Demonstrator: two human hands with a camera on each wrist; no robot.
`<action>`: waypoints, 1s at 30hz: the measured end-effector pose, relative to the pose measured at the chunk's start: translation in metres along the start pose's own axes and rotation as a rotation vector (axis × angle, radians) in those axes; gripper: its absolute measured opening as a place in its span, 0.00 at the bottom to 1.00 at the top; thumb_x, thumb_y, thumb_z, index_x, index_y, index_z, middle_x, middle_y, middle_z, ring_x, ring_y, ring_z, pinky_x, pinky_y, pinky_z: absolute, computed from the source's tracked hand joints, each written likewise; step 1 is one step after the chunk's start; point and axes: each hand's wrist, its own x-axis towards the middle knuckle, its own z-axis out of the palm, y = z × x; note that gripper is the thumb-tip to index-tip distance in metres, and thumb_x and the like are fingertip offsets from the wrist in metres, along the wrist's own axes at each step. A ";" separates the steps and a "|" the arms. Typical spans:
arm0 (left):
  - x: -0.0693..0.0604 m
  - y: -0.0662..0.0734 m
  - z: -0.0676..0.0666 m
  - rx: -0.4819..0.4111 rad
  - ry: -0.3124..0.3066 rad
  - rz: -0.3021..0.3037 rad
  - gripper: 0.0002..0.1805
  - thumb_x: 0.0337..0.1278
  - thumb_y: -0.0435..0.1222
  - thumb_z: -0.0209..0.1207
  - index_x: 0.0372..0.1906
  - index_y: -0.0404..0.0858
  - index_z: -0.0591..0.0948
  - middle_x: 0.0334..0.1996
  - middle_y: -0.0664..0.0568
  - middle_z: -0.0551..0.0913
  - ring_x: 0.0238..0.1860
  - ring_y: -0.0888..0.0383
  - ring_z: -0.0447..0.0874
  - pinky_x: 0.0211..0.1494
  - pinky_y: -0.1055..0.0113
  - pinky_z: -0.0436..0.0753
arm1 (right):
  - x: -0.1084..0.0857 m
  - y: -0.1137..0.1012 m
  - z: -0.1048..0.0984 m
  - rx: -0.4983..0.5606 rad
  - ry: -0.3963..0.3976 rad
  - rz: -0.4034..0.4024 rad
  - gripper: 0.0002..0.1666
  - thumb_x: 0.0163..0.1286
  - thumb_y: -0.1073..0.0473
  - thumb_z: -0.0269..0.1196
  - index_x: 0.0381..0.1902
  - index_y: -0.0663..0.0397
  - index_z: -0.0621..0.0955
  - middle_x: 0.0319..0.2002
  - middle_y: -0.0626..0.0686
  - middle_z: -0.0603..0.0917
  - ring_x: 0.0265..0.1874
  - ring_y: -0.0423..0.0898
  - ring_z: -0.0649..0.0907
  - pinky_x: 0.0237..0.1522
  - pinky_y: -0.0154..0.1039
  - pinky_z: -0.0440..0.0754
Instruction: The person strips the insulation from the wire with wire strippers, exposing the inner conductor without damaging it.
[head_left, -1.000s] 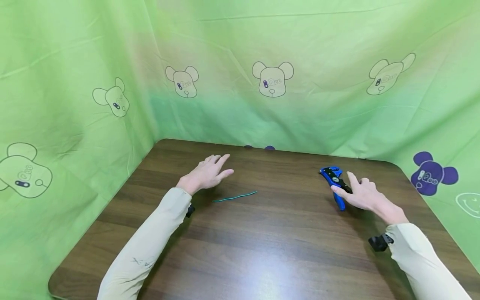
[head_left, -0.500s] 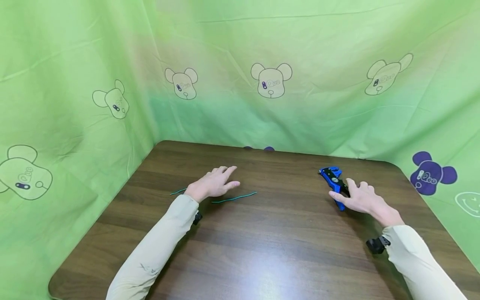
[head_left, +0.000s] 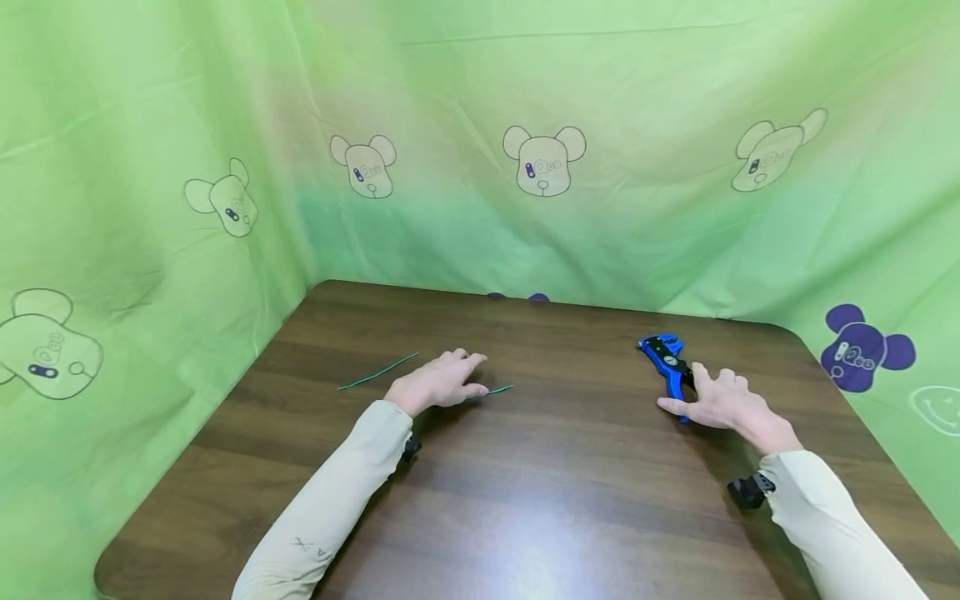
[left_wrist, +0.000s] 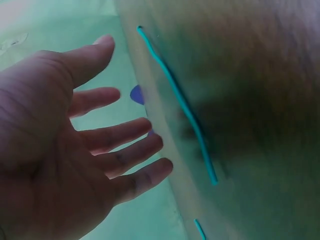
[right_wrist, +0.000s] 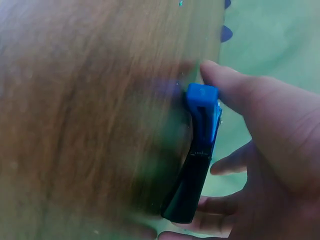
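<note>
A teal wire (head_left: pixel 498 389) lies on the brown table, partly hidden by my left hand (head_left: pixel 437 383). That hand hovers with spread fingers and holds nothing; in the left wrist view the wire (left_wrist: pixel 185 107) lies apart from the fingertips. Farther left is a second teal wire (head_left: pixel 378 372). At the right, a blue and black wire stripper (head_left: pixel 666 360) lies on the table. My right hand (head_left: pixel 723 402) is over its handle end, thumb and fingers spread to either side. In the right wrist view the handles (right_wrist: pixel 192 175) stand between thumb and fingers; whether they touch, I cannot tell.
The wood-grain table (head_left: pixel 540 475) has rounded corners. A green printed cloth (head_left: pixel 450 100) hangs behind it and along both sides. Each wrist carries a black camera, such as the one on the right wrist (head_left: pixel 747 492).
My left hand has moved right and nearer, uncovering the left wire and covering part of the other. My right hand has come slightly nearer me. The wire stripper has not moved.
</note>
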 end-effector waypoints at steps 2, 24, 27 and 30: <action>0.002 0.002 0.002 0.012 -0.011 0.009 0.33 0.68 0.52 0.55 0.72 0.44 0.65 0.66 0.43 0.70 0.69 0.44 0.67 0.69 0.52 0.71 | 0.000 0.001 -0.001 -0.002 -0.005 0.000 0.69 0.58 0.17 0.51 0.69 0.75 0.53 0.53 0.88 0.60 0.51 0.84 0.65 0.38 0.71 0.73; 0.009 0.012 0.011 0.124 -0.005 -0.032 0.12 0.65 0.46 0.61 0.47 0.45 0.78 0.45 0.50 0.76 0.49 0.52 0.73 0.52 0.61 0.77 | 0.013 0.010 -0.005 0.050 -0.021 -0.097 0.62 0.59 0.25 0.60 0.59 0.83 0.65 0.50 0.82 0.74 0.46 0.74 0.74 0.42 0.60 0.78; 0.012 0.012 0.013 0.127 0.010 -0.020 0.09 0.64 0.44 0.61 0.44 0.46 0.78 0.43 0.52 0.76 0.46 0.53 0.74 0.48 0.62 0.77 | 0.012 0.011 -0.007 0.069 -0.041 -0.093 0.61 0.59 0.25 0.61 0.57 0.84 0.66 0.45 0.79 0.76 0.38 0.64 0.77 0.33 0.49 0.79; 0.014 0.011 0.013 0.137 0.028 0.003 0.06 0.64 0.42 0.61 0.40 0.45 0.79 0.39 0.53 0.77 0.43 0.55 0.75 0.44 0.64 0.77 | 0.012 0.010 -0.008 0.131 -0.086 -0.070 0.63 0.60 0.25 0.60 0.60 0.85 0.62 0.47 0.80 0.74 0.31 0.57 0.79 0.25 0.44 0.80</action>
